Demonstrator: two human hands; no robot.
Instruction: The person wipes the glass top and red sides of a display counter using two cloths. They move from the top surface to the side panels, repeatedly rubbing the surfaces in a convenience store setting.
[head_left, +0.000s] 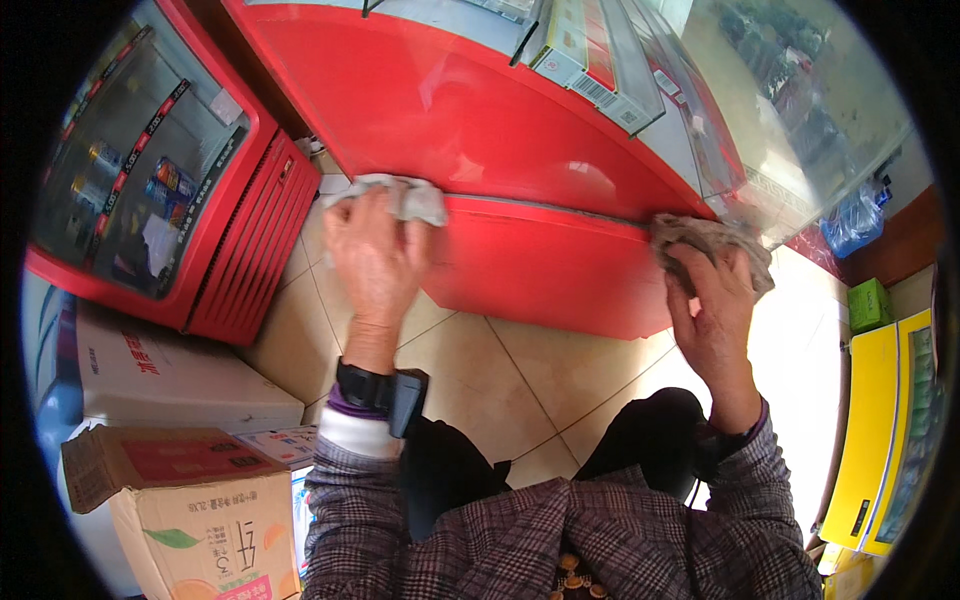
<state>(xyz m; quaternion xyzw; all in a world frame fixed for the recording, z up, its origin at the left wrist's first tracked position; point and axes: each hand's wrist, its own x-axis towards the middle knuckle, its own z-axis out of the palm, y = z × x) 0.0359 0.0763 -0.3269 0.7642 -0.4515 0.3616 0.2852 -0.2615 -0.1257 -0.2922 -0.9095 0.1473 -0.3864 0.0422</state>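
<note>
A red cabinet (480, 127) stands before me, its front divided by a horizontal seam above a lower red panel (540, 262). My left hand (379, 262) grips a grey-white cloth (421, 201) at the left end of that seam. At the right end, a brown-grey cloth (739, 244) is bunched in my right hand (709, 300), whose fingers are curled over it. Both cloths lie against the cabinet or its edges; the fingers partly hide them. On my left wrist is a black band with a dark device (407, 403).
A red glass-door drinks cooler (259, 240) stands on the left, above a white chest-like unit (180, 367) and an open cardboard carton (202, 532). Boxes (592, 71) sit on top of the cabinet. At right is a yellow glass-front case (870, 427). Underfoot is a tiled floor (487, 382).
</note>
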